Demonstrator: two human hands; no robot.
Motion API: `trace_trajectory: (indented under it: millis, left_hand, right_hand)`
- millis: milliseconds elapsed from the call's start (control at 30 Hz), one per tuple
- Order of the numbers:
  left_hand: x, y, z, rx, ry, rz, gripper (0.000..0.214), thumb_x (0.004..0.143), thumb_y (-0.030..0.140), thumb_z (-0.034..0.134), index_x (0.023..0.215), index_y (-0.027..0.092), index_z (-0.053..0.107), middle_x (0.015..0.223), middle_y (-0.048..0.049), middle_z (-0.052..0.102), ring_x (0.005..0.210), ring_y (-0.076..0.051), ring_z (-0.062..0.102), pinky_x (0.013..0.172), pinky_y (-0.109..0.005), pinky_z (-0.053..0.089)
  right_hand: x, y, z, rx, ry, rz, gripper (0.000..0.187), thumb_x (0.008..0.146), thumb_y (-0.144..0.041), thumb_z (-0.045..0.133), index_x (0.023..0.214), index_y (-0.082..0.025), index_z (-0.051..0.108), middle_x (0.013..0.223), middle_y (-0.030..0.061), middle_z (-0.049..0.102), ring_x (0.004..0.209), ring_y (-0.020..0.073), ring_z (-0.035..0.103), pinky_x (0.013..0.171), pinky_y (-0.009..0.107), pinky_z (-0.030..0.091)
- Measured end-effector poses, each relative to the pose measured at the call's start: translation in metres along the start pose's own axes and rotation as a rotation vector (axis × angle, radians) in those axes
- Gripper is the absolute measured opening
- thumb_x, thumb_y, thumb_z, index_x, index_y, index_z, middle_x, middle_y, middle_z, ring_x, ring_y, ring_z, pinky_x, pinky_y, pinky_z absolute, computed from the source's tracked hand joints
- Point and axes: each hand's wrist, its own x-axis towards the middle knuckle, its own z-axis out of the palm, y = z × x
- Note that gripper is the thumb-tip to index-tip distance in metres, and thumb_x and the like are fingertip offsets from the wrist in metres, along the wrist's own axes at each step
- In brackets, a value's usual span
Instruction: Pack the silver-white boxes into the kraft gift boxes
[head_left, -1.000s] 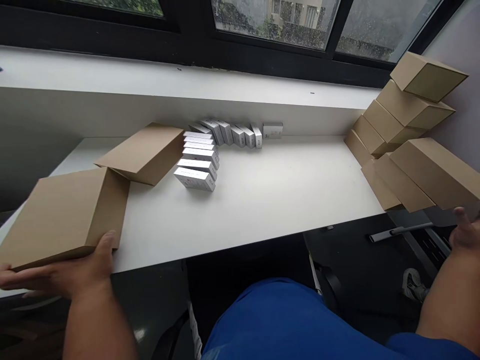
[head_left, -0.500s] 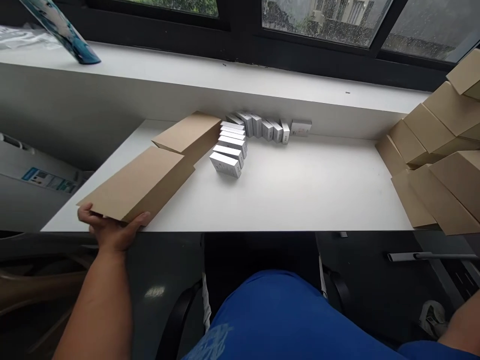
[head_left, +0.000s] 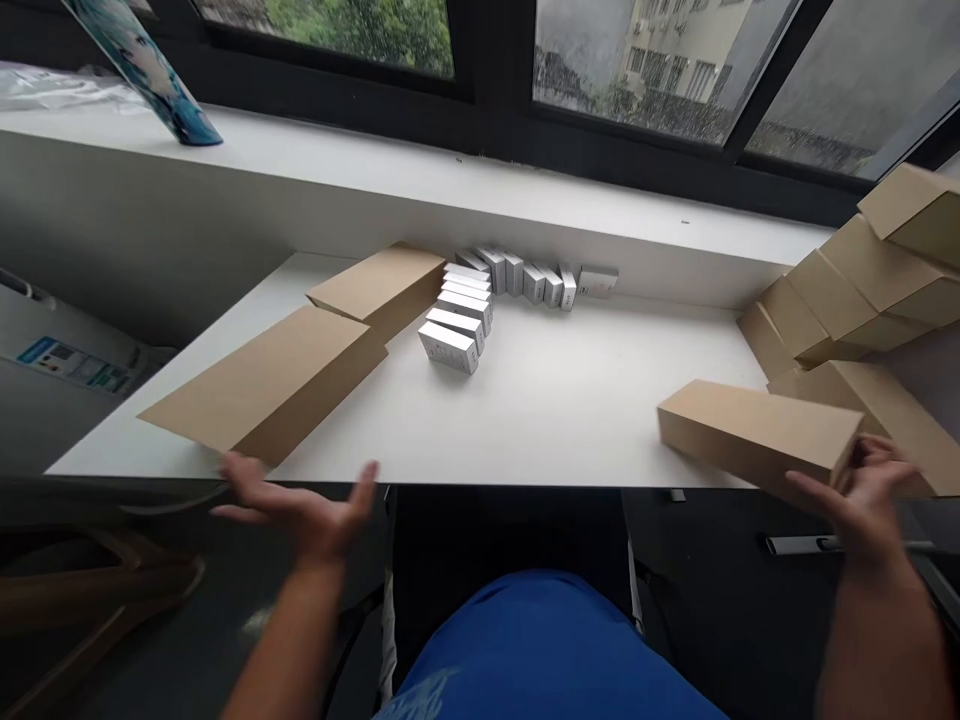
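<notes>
My right hand (head_left: 862, 495) is gripping the near end of a brown box (head_left: 757, 432), w/ fingers curled round it, at the desk (head_left: 570, 400) edge. My left hand (head_left: 307, 510) is hanging open, palm up, holding nothing, just below another brown box (head_left: 270, 380) lying flat. Past it, little white boxes (head_left: 461, 315) are waiting in rows. Beyond my right hand, a box pile (head_left: 847, 290) is leaning. Looks like 2 boxes are placed on my left side, lots left.

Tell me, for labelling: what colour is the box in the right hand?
Plain kraft brown box, held by the right hand; head view.
</notes>
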Motion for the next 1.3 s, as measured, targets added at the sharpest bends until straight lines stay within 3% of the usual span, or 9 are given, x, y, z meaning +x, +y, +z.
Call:
trace_trajectory:
  millis: [33, 133, 300, 467, 667, 967, 1133, 1233, 1300]
  left_hand:
    - [-0.02, 0.014, 0.01, -0.022, -0.018, 0.103, 0.116, 0.089, 0.067, 0.07, 0.164, 0.014, 0.0, 0.178, -0.0329, 0.011, 0.17, -0.048, 0.016, 0.129, -0.083, -0.007]
    - [-0.053, 0.057, 0.04, -0.147, -0.385, 0.349, 0.064, 0.104, 0.05, 0.052, 0.157, 0.023, 0.03, 0.158, -0.0197, 0.054, 0.15, -0.036, 0.054, 0.135, -0.069, 0.006]
    - [-0.035, 0.123, 0.078, -0.19, -0.766, 0.392, 0.058, 0.103, 0.058, 0.052, 0.147, 0.021, 0.045, 0.139, -0.0146, 0.069, 0.142, -0.034, 0.058, 0.127, -0.061, 0.033]
    - [-0.016, 0.159, 0.107, -0.101, -0.753, 0.374, 0.053, 0.105, 0.071, 0.046, 0.114, 0.02, 0.057, 0.106, -0.0114, 0.072, 0.104, -0.032, 0.069, 0.093, -0.044, 0.052]
    - [-0.009, 0.161, 0.123, -0.059, -0.673, 0.35, 0.054, 0.104, 0.075, 0.041, 0.093, 0.024, 0.052, 0.082, -0.0056, 0.065, 0.083, -0.03, 0.068, 0.069, -0.035, 0.041]
    - [-0.01, 0.155, 0.121, -0.21, -0.74, 0.471, 0.07, 0.101, 0.084, 0.022, 0.079, 0.024, 0.05, 0.078, -0.008, 0.063, 0.081, -0.029, 0.064, 0.071, -0.037, 0.043]
    - [-0.013, 0.137, 0.111, -0.401, -0.985, 0.809, 0.076, 0.101, 0.077, 0.008, 0.062, 0.024, 0.045, 0.066, -0.008, 0.059, 0.07, -0.024, 0.059, 0.081, -0.039, 0.052]
    - [-0.003, 0.128, 0.11, -0.395, -0.921, 0.765, 0.064, 0.108, 0.056, 0.015, 0.088, 0.021, 0.065, 0.089, -0.0125, 0.071, 0.087, -0.027, 0.065, 0.092, -0.044, 0.052]
    - [0.007, 0.13, 0.113, -0.331, -0.872, 0.741, 0.049, 0.105, 0.048, 0.039, 0.129, 0.017, 0.067, 0.126, -0.0182, 0.073, 0.12, -0.034, 0.066, 0.109, -0.051, 0.048]
  right_hand:
    - [-0.012, -0.005, 0.022, 0.069, -0.091, 0.022, 0.123, 0.031, -0.061, 0.105, 0.122, -0.033, 0.026, 0.143, 0.0132, 0.04, 0.147, 0.0442, 0.046, 0.126, 0.073, 0.033]
    - [-0.042, -0.017, 0.082, 0.167, -0.321, -0.001, 0.122, 0.048, -0.059, 0.103, 0.138, -0.032, 0.025, 0.154, 0.0153, 0.038, 0.153, 0.0416, 0.041, 0.131, 0.071, 0.026]
    - [-0.068, -0.021, 0.15, 0.268, -0.609, 0.048, 0.148, 0.051, -0.059, 0.103, 0.162, -0.034, 0.008, 0.16, 0.0184, 0.033, 0.157, 0.0413, 0.038, 0.131, 0.07, 0.029]
    - [-0.087, -0.015, 0.178, 0.303, -0.709, 0.0, 0.155, 0.054, -0.061, 0.101, 0.168, -0.035, -0.002, 0.164, 0.018, 0.028, 0.162, 0.0421, 0.031, 0.134, 0.069, 0.025]
    - [-0.1, -0.002, 0.189, 0.333, -0.661, -0.02, 0.151, 0.06, -0.058, 0.1, 0.168, -0.039, -0.004, 0.166, 0.0169, 0.027, 0.162, 0.0427, 0.032, 0.132, 0.072, 0.026]
    - [-0.103, -0.002, 0.195, 0.363, -0.523, -0.016, 0.144, 0.066, -0.053, 0.096, 0.175, -0.036, 0.003, 0.177, 0.0166, 0.026, 0.165, 0.0396, 0.033, 0.133, 0.065, 0.03]
    - [-0.082, 0.002, 0.198, 0.624, -0.094, 0.236, 0.115, 0.083, -0.055, 0.07, 0.176, -0.031, 0.006, 0.182, 0.0146, 0.023, 0.171, 0.0329, 0.025, 0.137, 0.065, 0.019]
    - [-0.072, 0.003, 0.202, 0.721, 0.134, 0.329, 0.094, 0.096, -0.066, 0.043, 0.175, -0.029, 0.008, 0.18, 0.0135, 0.029, 0.168, 0.0279, 0.033, 0.14, 0.062, 0.012]
    - [-0.07, 0.003, 0.205, 0.685, 0.082, 0.291, 0.093, 0.099, -0.076, 0.032, 0.175, -0.026, 0.01, 0.18, 0.0144, 0.029, 0.169, 0.0285, 0.031, 0.14, 0.062, 0.01]
